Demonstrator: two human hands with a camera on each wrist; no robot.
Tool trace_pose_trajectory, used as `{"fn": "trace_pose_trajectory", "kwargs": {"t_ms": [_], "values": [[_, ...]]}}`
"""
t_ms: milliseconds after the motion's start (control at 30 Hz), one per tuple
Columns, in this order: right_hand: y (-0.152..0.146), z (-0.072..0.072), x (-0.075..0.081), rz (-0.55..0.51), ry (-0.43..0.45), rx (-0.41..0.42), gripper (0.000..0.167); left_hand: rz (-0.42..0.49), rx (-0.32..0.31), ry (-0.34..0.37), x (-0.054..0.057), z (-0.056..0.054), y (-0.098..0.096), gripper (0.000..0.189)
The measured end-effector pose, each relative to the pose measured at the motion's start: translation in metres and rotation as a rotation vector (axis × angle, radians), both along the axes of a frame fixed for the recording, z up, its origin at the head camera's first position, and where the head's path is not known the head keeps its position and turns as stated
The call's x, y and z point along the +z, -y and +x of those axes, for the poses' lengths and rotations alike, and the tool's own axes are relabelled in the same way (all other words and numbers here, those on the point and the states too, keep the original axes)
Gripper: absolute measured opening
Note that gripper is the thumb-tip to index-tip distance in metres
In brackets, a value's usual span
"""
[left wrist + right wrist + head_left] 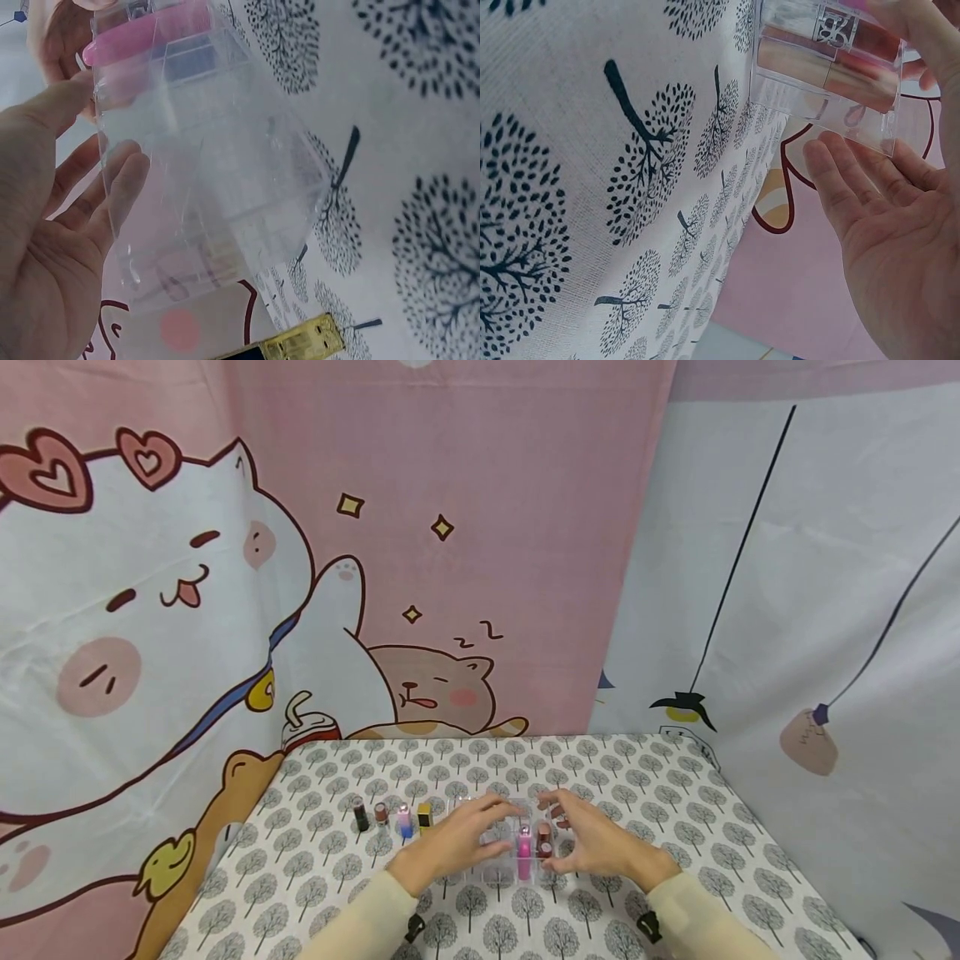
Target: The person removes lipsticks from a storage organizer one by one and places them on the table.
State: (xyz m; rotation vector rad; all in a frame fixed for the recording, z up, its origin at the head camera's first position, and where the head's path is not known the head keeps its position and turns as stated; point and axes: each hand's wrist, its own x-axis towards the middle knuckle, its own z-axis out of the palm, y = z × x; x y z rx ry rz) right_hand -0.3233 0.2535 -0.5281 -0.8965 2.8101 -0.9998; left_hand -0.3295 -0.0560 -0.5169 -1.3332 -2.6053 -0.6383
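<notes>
A clear plastic organizer (495,872) with compartments stands on the table between my two hands. Toward its right end it holds a bright pink lip tube (524,852) and a brownish lip tube (544,841), both upright. My left hand (461,837) is over the left part, fingers loosely extended; in the left wrist view its fingertips show through the clear plastic (210,172). Around the right end my right hand (592,842) is spread, thumb in front and fingers behind. The right wrist view shows its fingers beside the organizer's wall (814,109); firm contact is unclear.
Left of the organizer stands a row of cosmetics: a black tube (360,815), a small brown-red one (382,813), a pink-and-blue one (405,821) and a gold-and-black one (425,815). A tree-print cloth (322,860) covers the table; printed curtains (525,568) hang behind.
</notes>
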Motion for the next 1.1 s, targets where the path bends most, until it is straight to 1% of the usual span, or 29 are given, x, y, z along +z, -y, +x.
{"fn": "trace_pose_trajectory", "kwargs": {"t_ms": [133,300,467,567,667,833,1100], "values": [[0.000,0.000,0.000,-0.001,0.003,0.000,0.111,0.003,0.000,-0.018,-0.002,-0.002,-0.005,0.058],[0.001,0.001,0.001,0.002,-0.005,0.003,0.108,0.030,-0.042,-0.025,-0.004,-0.007,-0.012,0.053],[0.001,0.002,0.003,0.000,-0.004,0.013,0.106,0.063,-0.079,-0.020,-0.007,-0.009,-0.016,0.047],[0.001,0.002,0.003,0.000,-0.006,0.012,0.106,0.064,-0.077,-0.013,-0.008,-0.009,-0.018,0.047],[0.000,0.002,0.003,0.002,-0.015,0.007,0.107,0.053,-0.059,-0.011,-0.009,-0.010,-0.019,0.047],[0.000,0.002,0.002,0.005,-0.015,-0.005,0.109,0.052,-0.040,-0.030,-0.013,-0.010,-0.022,0.044],[0.001,0.001,0.001,0.002,-0.005,-0.002,0.108,0.100,-0.056,-0.028,-0.014,-0.011,-0.024,0.033]]}}
